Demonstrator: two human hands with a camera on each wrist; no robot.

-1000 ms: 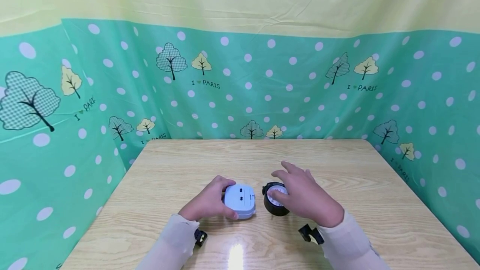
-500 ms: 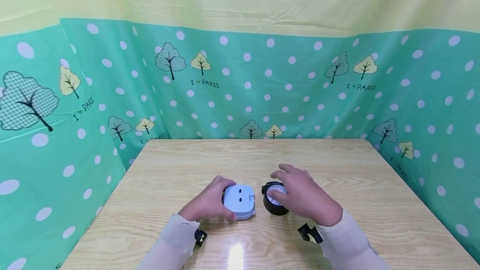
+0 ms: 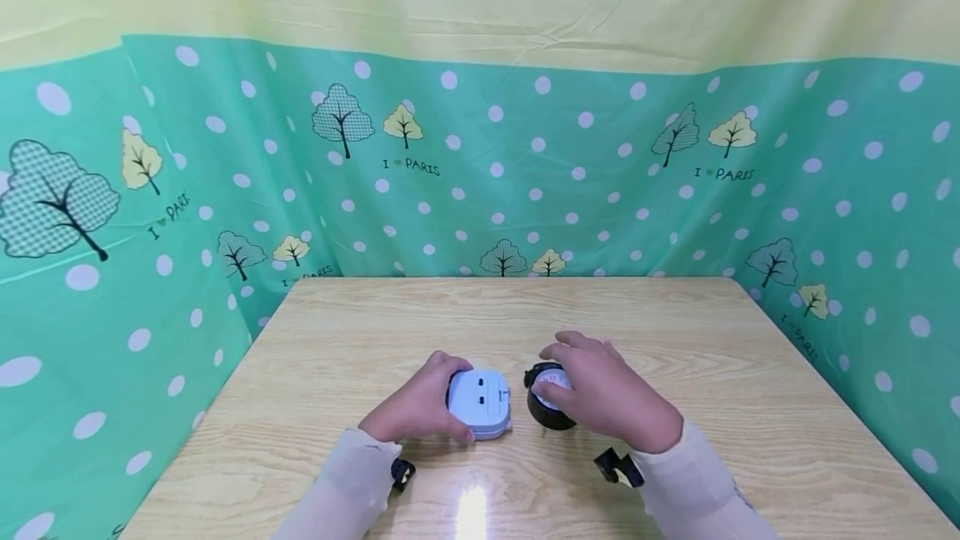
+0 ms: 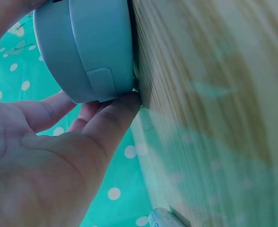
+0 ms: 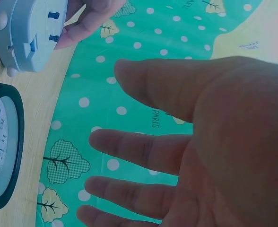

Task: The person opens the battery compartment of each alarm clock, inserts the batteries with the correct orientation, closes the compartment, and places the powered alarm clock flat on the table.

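Note:
A light-blue alarm clock (image 3: 478,405) lies on the wooden table with its back up, two dark knobs and a cover showing. My left hand (image 3: 420,403) grips it from the left, thumb on the near edge and fingers on the far edge; in the left wrist view a finger touches the rounded casing of the blue clock (image 4: 101,52) close to the tabletop. Just right of it a round black alarm clock (image 3: 547,415) lies face up. Over its right side hovers my right hand (image 3: 607,394), fingers spread, with a gap to the black clock (image 5: 20,127) in the right wrist view.
A green and yellow printed cloth (image 3: 510,157) hangs behind and along both sides of the wooden table (image 3: 375,315). Black wrist mounts (image 3: 621,468) sit below the sleeves. A small pale rounded object (image 4: 165,218) shows at the left wrist view's bottom edge.
My right hand has shifted slightly left and toward me over the black clock. The left hand and both clocks look nearly still.

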